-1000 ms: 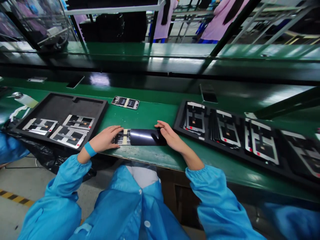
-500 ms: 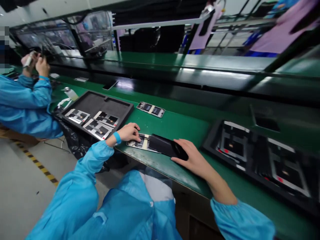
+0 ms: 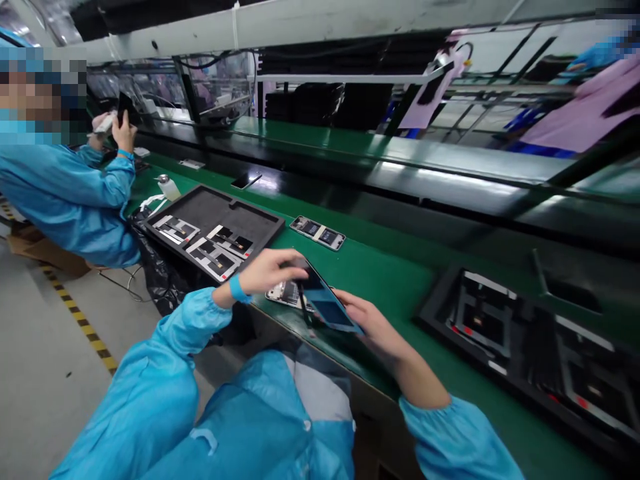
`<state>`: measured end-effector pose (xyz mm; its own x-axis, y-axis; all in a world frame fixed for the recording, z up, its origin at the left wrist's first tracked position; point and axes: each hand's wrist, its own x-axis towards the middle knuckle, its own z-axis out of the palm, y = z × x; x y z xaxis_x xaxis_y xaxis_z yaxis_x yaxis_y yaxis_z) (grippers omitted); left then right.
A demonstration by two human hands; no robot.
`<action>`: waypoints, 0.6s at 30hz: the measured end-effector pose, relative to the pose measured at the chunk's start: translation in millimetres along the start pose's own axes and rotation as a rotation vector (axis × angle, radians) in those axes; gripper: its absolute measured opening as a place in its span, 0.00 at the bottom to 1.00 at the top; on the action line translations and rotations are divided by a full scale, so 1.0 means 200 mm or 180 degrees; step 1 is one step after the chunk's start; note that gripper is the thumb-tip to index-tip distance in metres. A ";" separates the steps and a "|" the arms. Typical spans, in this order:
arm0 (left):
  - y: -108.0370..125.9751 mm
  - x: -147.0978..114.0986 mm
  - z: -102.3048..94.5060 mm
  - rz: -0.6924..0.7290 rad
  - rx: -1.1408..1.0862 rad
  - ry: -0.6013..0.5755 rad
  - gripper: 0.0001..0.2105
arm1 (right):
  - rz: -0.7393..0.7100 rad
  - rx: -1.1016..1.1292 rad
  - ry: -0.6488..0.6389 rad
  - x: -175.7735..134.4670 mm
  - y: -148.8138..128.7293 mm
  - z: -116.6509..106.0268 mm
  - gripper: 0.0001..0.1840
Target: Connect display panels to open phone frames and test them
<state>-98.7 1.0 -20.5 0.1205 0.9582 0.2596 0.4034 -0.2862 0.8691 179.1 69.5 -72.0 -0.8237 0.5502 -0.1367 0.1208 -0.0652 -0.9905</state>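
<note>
Both hands hold a dark phone screen [image 3: 327, 300] tilted up off the green bench, a bluish panel on the side facing me. My left hand [image 3: 273, 270] is closed at its upper left end, thumb and fingers pinching there. My right hand [image 3: 373, 323] grips the right edge, its fingers partly hidden behind. A thin dark strip hangs from the screen near my left fingers. Below lies an opened phone body [image 3: 283, 293], mostly covered by the screen and my left hand. Another opened phone [image 3: 319, 233] rests farther back.
A black foam tray [image 3: 215, 200] with several phone parts is at left, and a second dark tray [image 3: 435, 303] at right. A pump bottle [image 3: 167, 187] stands behind the left tray. A co-worker [image 3: 65, 200] in blue sits at far left. A dark conveyor [image 3: 350, 183] runs behind.
The screen has been lifted and turned from lying over the phone body to a tilted pose showing its bluish side. My left hand has moved from the phone body onto the screen.
</note>
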 end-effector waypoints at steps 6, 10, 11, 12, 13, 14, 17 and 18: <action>-0.28 -0.08 -0.66 -0.2009 0.0798 0.1840 0.26 | -0.0432 -0.0550 0.1306 -0.13 0.01 -0.10 0.31; -0.47 -0.09 -0.84 -0.2439 0.1184 0.1679 0.24 | -0.0157 -0.1562 0.3440 -0.48 0.07 -0.52 0.26; -0.49 -0.07 -0.84 -0.2491 0.1284 0.1547 0.22 | 0.0033 -0.1921 0.3960 -0.58 0.07 -0.63 0.26; -0.51 -0.06 -0.83 -0.2520 0.1403 0.1405 0.21 | 0.0351 -0.2367 0.4371 -0.68 0.06 -0.73 0.27; -0.51 -0.03 -0.82 -0.2522 0.1544 0.1270 0.20 | 0.0798 -0.2821 0.4614 -0.78 0.05 -0.81 0.29; -0.52 -0.02 -0.81 -0.2500 0.1707 0.1174 0.20 | 0.1315 -0.3186 0.4678 -0.87 0.03 -0.87 0.31; -0.51 0.02 -0.79 -0.2329 0.2218 0.1038 0.21 | 0.2594 -0.3618 0.4124 -1.08 -0.01 -0.93 0.35; -0.51 0.02 -0.79 -0.2227 0.2371 0.0980 0.22 | 0.2799 -0.3590 0.3968 -1.12 -0.01 -0.93 0.34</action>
<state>-282.0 34.6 -42.1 -0.5450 0.8384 -0.0118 0.7595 0.4996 0.4165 466.3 100.7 -36.2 0.4166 0.9065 0.0688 0.9059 -0.4076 -0.1146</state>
